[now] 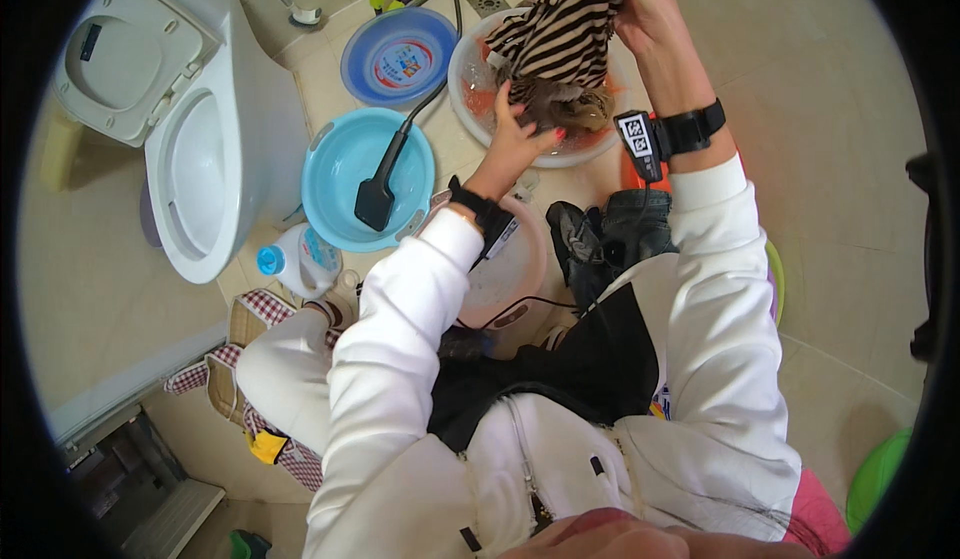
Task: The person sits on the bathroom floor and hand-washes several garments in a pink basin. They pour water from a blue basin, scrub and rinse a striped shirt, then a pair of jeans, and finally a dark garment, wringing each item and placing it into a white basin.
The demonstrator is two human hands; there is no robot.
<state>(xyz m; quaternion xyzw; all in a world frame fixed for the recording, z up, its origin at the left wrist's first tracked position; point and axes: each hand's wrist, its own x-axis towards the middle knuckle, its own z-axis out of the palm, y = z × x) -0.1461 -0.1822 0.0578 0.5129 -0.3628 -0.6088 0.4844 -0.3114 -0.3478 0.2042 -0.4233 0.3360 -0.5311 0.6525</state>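
Observation:
A black-and-tan striped garment point(565, 34) with a fuzzy brown lower part hangs over a white basin with reddish patches point(472, 99). My right hand point(648, 14) is raised at its upper right edge, the fingers closed on the cloth. Lower down, my left hand point(517, 146) grips the brown fuzzy end, thumb and fingers curved round it; some fingertips are hidden by the cloth. Both wrists wear black straps with small devices. Just below my left forearm sits a pale pink basin point(520, 249), partly covered by the sleeve.
A light blue basin point(325, 174) holds a black shower head point(377, 199) on a hose. Behind it stands a purple-blue basin point(352, 64). A toilet point(255, 139) is on the left, with a white bottle point(305, 262) nearby. Dark clothes point(640, 229) lie right of the pink basin.

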